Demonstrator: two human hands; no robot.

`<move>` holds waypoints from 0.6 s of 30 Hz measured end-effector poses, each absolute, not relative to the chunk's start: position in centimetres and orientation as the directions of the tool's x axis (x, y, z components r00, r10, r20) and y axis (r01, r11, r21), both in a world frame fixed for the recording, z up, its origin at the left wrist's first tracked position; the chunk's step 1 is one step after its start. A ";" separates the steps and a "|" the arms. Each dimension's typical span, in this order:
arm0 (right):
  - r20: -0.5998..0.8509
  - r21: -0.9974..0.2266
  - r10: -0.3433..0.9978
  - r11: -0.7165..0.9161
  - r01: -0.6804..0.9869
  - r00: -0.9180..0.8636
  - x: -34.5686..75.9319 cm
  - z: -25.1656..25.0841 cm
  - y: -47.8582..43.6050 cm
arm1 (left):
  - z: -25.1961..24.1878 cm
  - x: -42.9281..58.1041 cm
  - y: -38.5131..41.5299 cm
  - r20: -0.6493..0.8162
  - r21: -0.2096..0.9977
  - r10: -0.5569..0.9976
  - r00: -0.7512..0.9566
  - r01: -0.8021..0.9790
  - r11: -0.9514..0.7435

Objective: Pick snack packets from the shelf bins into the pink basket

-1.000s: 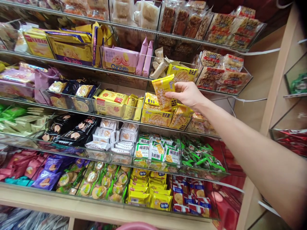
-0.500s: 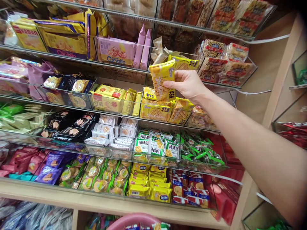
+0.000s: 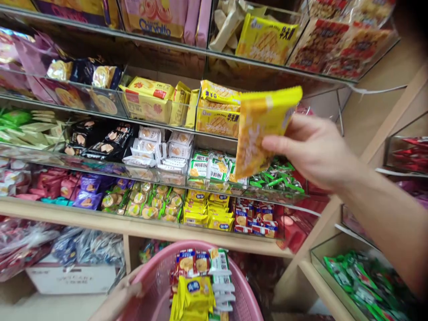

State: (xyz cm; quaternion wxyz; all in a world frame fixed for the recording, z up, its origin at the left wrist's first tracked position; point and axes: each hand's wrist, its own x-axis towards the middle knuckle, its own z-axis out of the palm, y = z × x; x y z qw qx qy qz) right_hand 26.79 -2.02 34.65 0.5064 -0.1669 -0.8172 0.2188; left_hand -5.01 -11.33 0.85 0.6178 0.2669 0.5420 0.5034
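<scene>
My right hand pinches a yellow waffle packet between thumb and fingers, out in front of the shelves and blurred by motion. At the bottom my left hand grips the left rim of a pink plastic basket; part of its fingers is hidden. Inside the basket lie yellow snack packets, red-and-blue packets and green-and-white packets. Behind the held packet, more yellow waffle packets sit in a clear shelf bin.
Clear-fronted tiers hold black packets, white packets and round biscuits. A wooden ledge runs below them. On the right stands a wooden post, with green packets in a lower bin. A white box is at lower left.
My right hand has drawn the waffle packet away from its bin, closer to me. The view has tilted down, bringing more of the basket and my left hand into sight.
</scene>
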 end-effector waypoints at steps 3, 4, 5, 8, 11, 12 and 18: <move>0.455 -0.762 0.691 0.628 0.156 -0.562 28.1 27.1 -4.5 | 1.0 -4.8 -11.7 -0.396 0.876 0.915 -0.074 -0.330 0.352; 0.341 -0.818 0.723 0.543 0.190 -0.601 28.2 24.4 -5.3 | 1.2 -4.7 -11.8 -0.375 0.882 0.926 -0.052 -0.329 0.338; 0.226 -0.861 0.725 0.461 0.216 -0.650 28.2 21.7 -6.1 | 1.3 -4.6 -11.9 -0.362 0.885 0.931 -0.031 -0.325 0.334; 0.009 -0.907 0.694 0.309 0.287 -0.720 27.4 14.3 -8.3 | 1.7 -4.4 -12.1 -0.358 0.884 0.934 0.009 -0.320 0.341; -0.105 -0.803 0.631 0.403 0.440 -0.769 26.0 8.4 -9.8 | 1.7 -4.3 -12.2 -0.370 0.879 0.929 0.005 -0.323 0.352; -0.142 -0.760 0.604 0.440 0.477 -0.784 25.5 6.7 -10.2 | 1.6 -4.3 -12.2 -0.370 0.879 0.929 0.003 -0.322 0.352; -0.306 -0.604 0.434 0.600 0.525 -0.848 21.3 -3.1 -10.6 | 1.4 -4.1 -12.5 -0.341 0.895 0.940 -0.023 -0.314 0.317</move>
